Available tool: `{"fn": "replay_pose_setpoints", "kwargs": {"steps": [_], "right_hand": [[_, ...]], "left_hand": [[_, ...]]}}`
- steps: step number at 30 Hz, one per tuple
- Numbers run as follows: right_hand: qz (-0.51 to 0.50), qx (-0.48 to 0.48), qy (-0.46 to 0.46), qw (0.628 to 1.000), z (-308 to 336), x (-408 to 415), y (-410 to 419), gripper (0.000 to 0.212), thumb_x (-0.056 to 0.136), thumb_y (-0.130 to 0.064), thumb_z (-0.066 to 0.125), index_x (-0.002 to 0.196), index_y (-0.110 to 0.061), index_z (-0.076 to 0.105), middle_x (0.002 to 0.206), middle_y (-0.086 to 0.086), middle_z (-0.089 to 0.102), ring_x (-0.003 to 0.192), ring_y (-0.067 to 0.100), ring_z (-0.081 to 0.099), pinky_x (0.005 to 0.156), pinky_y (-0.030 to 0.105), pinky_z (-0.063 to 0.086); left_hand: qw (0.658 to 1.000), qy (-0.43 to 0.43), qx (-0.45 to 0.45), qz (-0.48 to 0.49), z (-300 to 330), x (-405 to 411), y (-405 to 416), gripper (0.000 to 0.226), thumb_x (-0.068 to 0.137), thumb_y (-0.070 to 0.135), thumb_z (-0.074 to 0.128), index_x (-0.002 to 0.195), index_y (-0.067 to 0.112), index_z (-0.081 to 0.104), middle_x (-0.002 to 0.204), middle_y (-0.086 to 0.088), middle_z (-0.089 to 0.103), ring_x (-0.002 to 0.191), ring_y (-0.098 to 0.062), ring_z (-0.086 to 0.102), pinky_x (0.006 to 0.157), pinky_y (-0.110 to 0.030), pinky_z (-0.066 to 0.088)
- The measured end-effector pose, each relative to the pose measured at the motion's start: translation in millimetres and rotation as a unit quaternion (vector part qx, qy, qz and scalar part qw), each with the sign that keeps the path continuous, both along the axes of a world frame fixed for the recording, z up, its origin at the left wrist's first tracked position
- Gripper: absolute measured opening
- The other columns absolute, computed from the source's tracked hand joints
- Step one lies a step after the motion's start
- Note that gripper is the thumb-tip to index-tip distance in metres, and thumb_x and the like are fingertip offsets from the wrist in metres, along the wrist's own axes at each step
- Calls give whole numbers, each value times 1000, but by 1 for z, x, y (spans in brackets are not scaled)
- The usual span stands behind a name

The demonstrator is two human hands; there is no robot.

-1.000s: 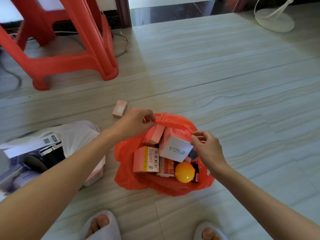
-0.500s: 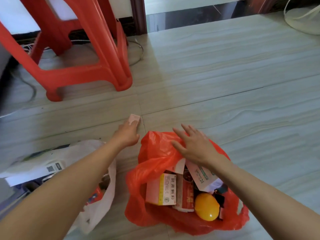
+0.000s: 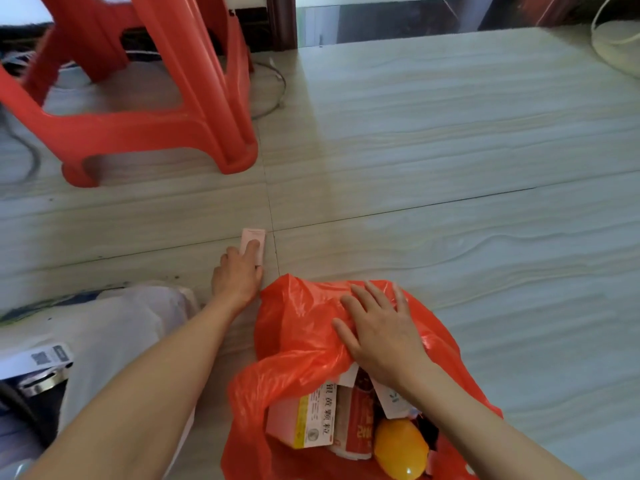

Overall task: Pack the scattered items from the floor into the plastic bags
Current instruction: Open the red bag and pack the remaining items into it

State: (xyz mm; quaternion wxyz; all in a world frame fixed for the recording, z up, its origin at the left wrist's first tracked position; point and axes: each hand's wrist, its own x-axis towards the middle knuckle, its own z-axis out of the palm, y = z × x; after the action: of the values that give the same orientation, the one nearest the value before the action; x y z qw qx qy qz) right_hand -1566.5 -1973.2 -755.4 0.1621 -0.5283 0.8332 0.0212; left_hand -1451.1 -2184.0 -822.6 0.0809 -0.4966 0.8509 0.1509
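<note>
The small pink box point(image 3: 252, 244) is pale, flat and oblong, lying on the floor point(image 3: 450, 140) just beyond the far left edge of the red bag point(image 3: 298, 341); the left hand point(image 3: 239, 275) reaches out to it, one fingertip lies on its top and the other fingers curl down its left side, though whether they truly grasp it I cannot tell; the box sits right beside a tile seam. The red bag is thin, glossy and crumpled, its mouth gaping toward the camera; inside it show a pink and yellow carton point(image 3: 304, 420) with dark print, a red carton point(image 3: 356, 424) beside it, a white carton point(image 3: 394, 400) partly under the wrist, and a yellow ball point(image 3: 401, 448) at the near edge; the right hand point(image 3: 381, 330) lies flat on the bag's upper fold, fingers straight and spread, pressing the plastic down, grasping nothing. Left of the red bag slumps a white bag point(image 3: 114, 334), with dark things and a labelled white box point(image 3: 38, 362) at its near end; beyond and left of the red bag stands a red stool point(image 3: 166, 126), cables trailing behind it; to the right of the red bag and beyond it the tiled floor lies bare up to a white round base point(image 3: 616, 46) at the far right corner.
</note>
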Motion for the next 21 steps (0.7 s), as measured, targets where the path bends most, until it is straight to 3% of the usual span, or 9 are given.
{"fn": "replay_pose_setpoints", "kwargs": {"steps": [2, 4, 8, 10, 12, 15, 18, 21], "right_hand": [[-6, -5, 24, 1000, 1, 2, 5, 50, 86, -50, 30, 106, -22, 67, 112, 1, 69, 111, 23, 62, 93, 55, 45], [-6, -9, 26, 1000, 5, 4, 9, 48, 86, -48, 31, 104, -22, 68, 110, 1, 70, 109, 22, 64, 90, 54, 47], [-2, -30, 26, 999, 12, 7, 20, 55, 87, -49, 25, 115, -20, 63, 120, 5, 65, 117, 24, 58, 97, 52, 43], [-5, -33, 2, 999, 18, 6, 29, 66, 86, -52, 15, 128, -20, 53, 135, 6, 54, 129, 25, 47, 107, 49, 33], [-22, -51, 12, 998, 24, 4, 45, 67, 85, -53, 15, 127, -19, 54, 135, 7, 54, 129, 26, 47, 105, 49, 35], [-75, -58, 8, 995, 33, 1, 78, 63, 85, -53, 21, 129, -19, 52, 138, 8, 50, 130, 26, 45, 102, 46, 37], [-132, -64, -47, 988, 38, 5, 112, 51, 93, -43, 37, 141, -24, 35, 147, 4, 38, 136, 23, 33, 106, 43, 31], [-188, -91, -74, 975, 42, 11, 134, 57, 91, -31, 51, 143, -19, 30, 147, 4, 37, 136, 23, 33, 107, 41, 31]], "left_hand": [[1000, 24, 4, 12, 3, 1, 4, 44, 92, 26, 46, 134, 15, 38, 117, -24, 45, 105, -40, 49, 86, -45, 45], [997, 61, 15, 35, 7, 3, 9, 42, 90, 22, 49, 130, 14, 44, 117, -24, 44, 105, -41, 50, 88, -44, 45], [978, 165, 59, 116, 29, 9, 19, 36, 86, 22, 55, 120, 12, 57, 118, -22, 53, 106, -35, 54, 89, -35, 43], [970, 215, 47, 107, 51, 14, 27, 31, 86, 24, 57, 113, 11, 63, 113, -15, 63, 106, -29, 57, 87, -32, 43], [956, 276, 43, 86, 85, 23, 46, 25, 87, 24, 56, 107, 14, 66, 103, -6, 67, 98, -22, 58, 82, -30, 43], [911, 384, 147, 14, 136, 46, 88, 15, 83, 36, 54, 93, 32, 65, 85, 9, 68, 78, -11, 61, 72, -24, 49], [891, 368, 244, -102, 152, 66, 131, 23, 74, 51, 45, 88, 44, 62, 86, 17, 68, 78, -4, 62, 67, -17, 49], [908, 302, 235, -169, 138, 74, 169, 34, 73, 52, 43, 94, 37, 66, 86, 14, 66, 85, -8, 57, 75, -20, 47]]}}
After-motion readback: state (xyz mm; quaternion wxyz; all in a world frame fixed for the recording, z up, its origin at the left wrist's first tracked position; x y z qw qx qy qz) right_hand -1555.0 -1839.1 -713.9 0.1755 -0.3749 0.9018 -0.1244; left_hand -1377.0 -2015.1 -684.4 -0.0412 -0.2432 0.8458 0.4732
